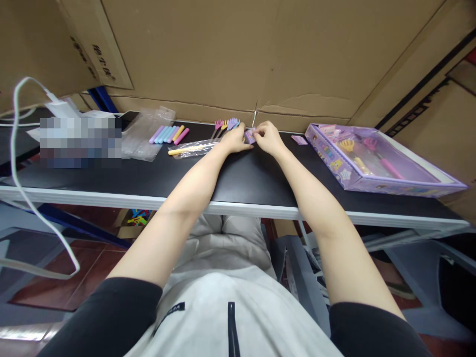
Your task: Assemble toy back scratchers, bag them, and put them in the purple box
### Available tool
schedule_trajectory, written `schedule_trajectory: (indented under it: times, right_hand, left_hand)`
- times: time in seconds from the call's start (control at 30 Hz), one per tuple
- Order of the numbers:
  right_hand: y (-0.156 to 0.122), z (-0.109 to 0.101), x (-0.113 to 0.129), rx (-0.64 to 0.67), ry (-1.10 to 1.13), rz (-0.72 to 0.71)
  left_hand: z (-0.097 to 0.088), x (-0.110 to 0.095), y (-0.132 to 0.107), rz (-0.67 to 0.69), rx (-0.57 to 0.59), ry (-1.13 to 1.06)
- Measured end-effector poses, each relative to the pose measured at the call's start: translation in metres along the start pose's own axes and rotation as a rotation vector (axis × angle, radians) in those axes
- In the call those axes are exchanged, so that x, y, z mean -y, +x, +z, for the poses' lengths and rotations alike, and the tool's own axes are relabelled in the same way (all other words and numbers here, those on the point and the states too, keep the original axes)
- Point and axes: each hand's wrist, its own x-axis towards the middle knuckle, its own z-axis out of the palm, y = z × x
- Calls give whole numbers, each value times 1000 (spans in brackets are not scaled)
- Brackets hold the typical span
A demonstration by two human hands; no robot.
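Near the back edge of the black tabletop [256, 183], it's all close finger work: the left hand [238, 139] has a small purple card [250, 136] pinched at its fingertips! Up against the card comes the right hand [268, 138], fingers drawn narrow, though whether they grip it I can't tell. Colourful claw heads [225, 124] sit just beside the left hand, a wrapped yellow stick [197, 148] by its wrist, and off right, a purple box [329, 156].

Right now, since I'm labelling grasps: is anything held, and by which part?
A small purple printed card, seemingly: left hand at its left edge, right hand at its right.
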Motion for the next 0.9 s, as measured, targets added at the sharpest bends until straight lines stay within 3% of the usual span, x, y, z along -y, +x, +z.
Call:
schedule_trajectory:
  times: [0.33, 0.63, 0.8, 0.9]
  right_hand:
    - [-4, -2, 6, 81, -217, -122]
    - [1, 4, -13, 72, -232, -203]
    - [3, 4, -12, 29, -128, -135]
    - [4, 2, -3, -90, 67, 44]
  left_hand:
    - [1, 1, 0, 26, -6, -14]
    - [4, 5, 2, 29, -30, -58]
    - [5, 4, 3, 34, -60, -80]
    - [4, 5, 5, 30, -88, -71]
